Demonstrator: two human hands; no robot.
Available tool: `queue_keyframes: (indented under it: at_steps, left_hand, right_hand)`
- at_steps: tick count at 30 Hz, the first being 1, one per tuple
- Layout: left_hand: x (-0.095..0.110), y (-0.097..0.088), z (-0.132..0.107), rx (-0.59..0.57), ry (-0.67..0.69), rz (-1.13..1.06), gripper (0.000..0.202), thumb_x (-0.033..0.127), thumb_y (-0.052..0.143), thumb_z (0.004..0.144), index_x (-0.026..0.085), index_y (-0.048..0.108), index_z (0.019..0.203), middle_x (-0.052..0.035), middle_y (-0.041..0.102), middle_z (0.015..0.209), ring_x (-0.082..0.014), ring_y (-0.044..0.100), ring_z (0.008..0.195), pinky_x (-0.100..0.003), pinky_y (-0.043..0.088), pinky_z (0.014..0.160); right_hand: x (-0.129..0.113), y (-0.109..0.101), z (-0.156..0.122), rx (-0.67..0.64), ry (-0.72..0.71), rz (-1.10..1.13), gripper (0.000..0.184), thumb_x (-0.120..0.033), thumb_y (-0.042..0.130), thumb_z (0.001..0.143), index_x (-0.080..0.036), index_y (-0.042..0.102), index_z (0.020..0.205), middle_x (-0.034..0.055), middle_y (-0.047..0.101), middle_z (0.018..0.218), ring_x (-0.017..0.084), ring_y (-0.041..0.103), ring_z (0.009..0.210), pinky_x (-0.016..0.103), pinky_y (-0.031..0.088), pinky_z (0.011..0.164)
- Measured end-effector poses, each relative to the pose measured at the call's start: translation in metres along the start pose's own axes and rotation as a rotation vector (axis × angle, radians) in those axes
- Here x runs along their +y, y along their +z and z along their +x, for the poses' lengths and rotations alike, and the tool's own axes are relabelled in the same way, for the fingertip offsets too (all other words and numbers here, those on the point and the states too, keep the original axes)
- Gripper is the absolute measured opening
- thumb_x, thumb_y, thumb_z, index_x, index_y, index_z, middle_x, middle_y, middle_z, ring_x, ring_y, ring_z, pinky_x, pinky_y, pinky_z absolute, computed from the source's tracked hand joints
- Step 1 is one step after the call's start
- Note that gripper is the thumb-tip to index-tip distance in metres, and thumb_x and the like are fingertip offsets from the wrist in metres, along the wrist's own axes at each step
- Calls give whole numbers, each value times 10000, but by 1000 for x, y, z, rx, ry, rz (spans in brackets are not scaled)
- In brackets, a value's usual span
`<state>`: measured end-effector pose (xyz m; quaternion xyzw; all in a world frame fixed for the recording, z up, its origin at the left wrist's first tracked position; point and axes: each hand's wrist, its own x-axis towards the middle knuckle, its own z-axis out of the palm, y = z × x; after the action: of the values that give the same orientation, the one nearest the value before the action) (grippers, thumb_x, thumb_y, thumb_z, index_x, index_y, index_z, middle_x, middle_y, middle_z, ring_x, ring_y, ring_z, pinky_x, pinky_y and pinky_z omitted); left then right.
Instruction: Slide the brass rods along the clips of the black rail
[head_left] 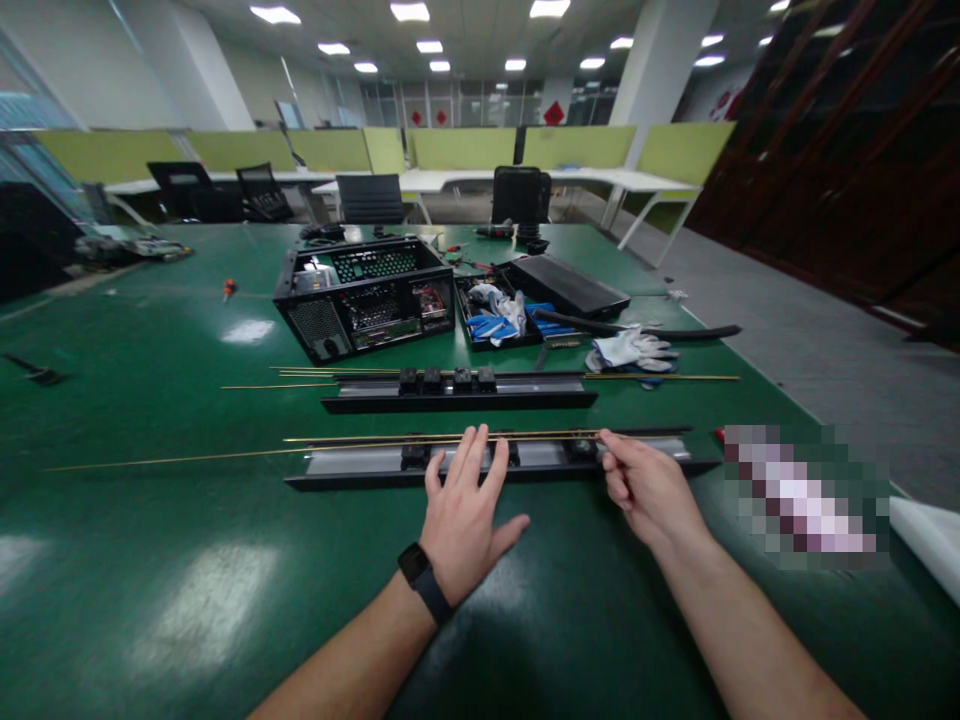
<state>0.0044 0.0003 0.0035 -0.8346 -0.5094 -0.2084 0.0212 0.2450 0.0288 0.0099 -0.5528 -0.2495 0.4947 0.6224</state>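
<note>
A long black channel (352,483) with a pale inner strip lies crosswise in front of me. Several black blocks (415,456) sit along it. Thin brass rods (360,440) run over its far side, and one longer rod (172,460) sticks out well past the left end. My left hand (465,520), with a dark watch on its wrist, is spread open over the channel's middle, fingertips at the rods. My right hand (645,485) pinches a brass rod near its right end, above the rightmost block (581,449).
Behind lies a second black channel (457,404) with blocks and brass rods. Farther back are an opened computer case (360,300), a black tray (506,345) of gloves, a dark panel (566,285), a white glove (630,350) and a black tube (675,332). A blurred-out object (802,490) lies right.
</note>
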Motion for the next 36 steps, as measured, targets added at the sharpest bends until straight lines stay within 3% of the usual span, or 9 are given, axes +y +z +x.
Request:
queue_keyframes:
  at_steps: [5, 9, 36]
  left_hand:
    - [0, 0, 0, -3, 0, -12, 796, 499, 665, 852, 220, 350, 1528, -140, 225, 1637, -309, 221, 1503, -569, 205, 1157]
    - [0, 0, 1, 8, -2, -17, 803, 488, 675, 844, 222, 350, 1528, -150, 236, 1634, -327, 229, 1499, -572, 219, 1153]
    - [0, -1, 1, 15, 15, -4, 820, 474, 691, 829, 208, 351, 1527, -161, 274, 1619, -344, 267, 1482, -571, 246, 1147]
  right_hand:
    - [-1, -1, 0, 31, 4, 46, 350, -358, 879, 657, -159, 591, 661, -28, 554, 538, 42, 379, 287, 153, 216, 231]
    - [1, 1, -1, -16, -9, -31, 373, -423, 852, 700, -150, 600, 671, -5, 586, 567, 38, 377, 280, 156, 187, 235]
    - [0, 2, -2, -32, -11, -56, 392, -415, 878, 649, -145, 594, 643, -13, 565, 542, 34, 367, 277, 158, 188, 243]
